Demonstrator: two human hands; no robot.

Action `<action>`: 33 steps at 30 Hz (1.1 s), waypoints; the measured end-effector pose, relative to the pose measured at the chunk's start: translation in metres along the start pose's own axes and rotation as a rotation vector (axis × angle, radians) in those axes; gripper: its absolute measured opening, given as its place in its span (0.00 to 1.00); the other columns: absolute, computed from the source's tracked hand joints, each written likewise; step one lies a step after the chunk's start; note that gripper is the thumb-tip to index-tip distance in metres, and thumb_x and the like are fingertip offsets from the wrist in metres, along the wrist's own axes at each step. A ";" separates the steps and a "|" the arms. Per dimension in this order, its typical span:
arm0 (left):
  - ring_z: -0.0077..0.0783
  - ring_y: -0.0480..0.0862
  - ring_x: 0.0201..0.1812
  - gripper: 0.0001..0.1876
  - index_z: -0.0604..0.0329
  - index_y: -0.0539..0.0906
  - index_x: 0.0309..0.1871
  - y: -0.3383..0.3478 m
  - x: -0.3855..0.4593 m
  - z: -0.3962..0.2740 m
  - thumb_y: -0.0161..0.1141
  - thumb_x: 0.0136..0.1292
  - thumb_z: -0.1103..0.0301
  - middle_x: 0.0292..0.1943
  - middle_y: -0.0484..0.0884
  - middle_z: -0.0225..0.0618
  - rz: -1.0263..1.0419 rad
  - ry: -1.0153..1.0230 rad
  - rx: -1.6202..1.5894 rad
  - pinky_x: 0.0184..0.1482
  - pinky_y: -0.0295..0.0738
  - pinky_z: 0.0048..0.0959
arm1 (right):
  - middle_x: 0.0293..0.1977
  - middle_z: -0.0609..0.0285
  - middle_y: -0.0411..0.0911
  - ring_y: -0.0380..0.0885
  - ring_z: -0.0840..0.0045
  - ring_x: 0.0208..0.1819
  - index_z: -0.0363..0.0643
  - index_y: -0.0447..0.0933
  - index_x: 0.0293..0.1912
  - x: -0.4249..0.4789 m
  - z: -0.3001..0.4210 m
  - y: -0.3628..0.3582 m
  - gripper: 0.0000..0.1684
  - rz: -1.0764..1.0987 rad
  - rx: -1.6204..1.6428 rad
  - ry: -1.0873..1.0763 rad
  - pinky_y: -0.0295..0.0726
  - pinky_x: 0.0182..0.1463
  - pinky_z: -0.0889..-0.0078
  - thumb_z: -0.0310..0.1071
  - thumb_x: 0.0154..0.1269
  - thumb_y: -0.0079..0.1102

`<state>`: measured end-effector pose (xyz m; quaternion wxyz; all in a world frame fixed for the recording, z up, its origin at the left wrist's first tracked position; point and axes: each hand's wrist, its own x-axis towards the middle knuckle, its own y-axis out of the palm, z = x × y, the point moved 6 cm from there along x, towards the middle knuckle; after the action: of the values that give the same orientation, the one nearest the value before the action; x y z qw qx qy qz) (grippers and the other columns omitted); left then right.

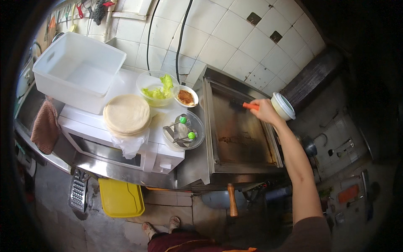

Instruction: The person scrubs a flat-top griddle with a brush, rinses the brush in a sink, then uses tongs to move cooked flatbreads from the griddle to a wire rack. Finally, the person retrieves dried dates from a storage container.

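My right hand (pixel 264 110) grips the orange handle (pixel 250 106) of a tool over the far part of a steel flat-top griddle (pixel 242 129). The tool's dark head is blurred against the plate; it may be a brush. Brown residue marks the griddle surface. A pale round tub (pixel 282 106) stands just beyond my right wrist, at the griddle's right edge. My left hand is out of view. Left of the griddle, a stack of round flat dough sheets (pixel 127 114) rests on a white microwave oven (pixel 104 141), with a plastic bag under it.
Also on the microwave are a translucent bin (pixel 78 69), a bowl of lettuce (pixel 159 89), a small bowl of brown sauce (pixel 185 97) and a clear bowl with a green-knobbed metal tool (pixel 182 130). A wooden handle (pixel 232 200) juts out below the griddle, near a yellow lid (pixel 121 197).
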<state>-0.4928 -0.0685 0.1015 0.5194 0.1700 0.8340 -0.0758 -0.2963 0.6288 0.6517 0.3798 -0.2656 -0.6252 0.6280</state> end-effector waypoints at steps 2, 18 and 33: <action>0.38 0.76 0.37 0.22 0.61 0.60 0.54 -0.008 0.002 0.014 0.49 0.59 0.62 0.41 0.73 0.44 -0.033 -0.032 -0.013 0.34 0.75 0.32 | 0.29 0.49 0.77 0.77 0.69 0.30 0.39 0.76 0.38 -0.032 0.022 0.002 0.14 0.064 0.059 -0.025 0.73 0.35 0.73 0.28 0.47 0.56; 0.45 0.74 0.44 0.26 0.58 0.57 0.58 -0.009 0.005 0.003 0.50 0.58 0.60 0.46 0.72 0.47 0.012 0.009 -0.011 0.43 0.72 0.36 | 0.28 0.47 0.76 0.77 0.63 0.30 0.36 0.76 0.36 0.025 0.057 0.006 0.15 0.000 -0.027 -0.167 0.74 0.36 0.70 0.30 0.45 0.57; 0.42 0.72 0.47 0.26 0.63 0.59 0.57 0.008 -0.021 -0.029 0.50 0.59 0.60 0.48 0.71 0.46 -0.052 0.012 0.003 0.48 0.70 0.36 | 0.28 0.50 0.77 0.77 0.69 0.30 0.38 0.76 0.39 0.006 -0.064 -0.016 0.14 -0.079 -0.051 0.039 0.73 0.36 0.71 0.28 0.48 0.57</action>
<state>-0.5059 -0.0563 0.1332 0.5121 0.1494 0.8411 -0.0894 -0.2459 0.6699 0.6639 0.4096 -0.2627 -0.6435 0.5909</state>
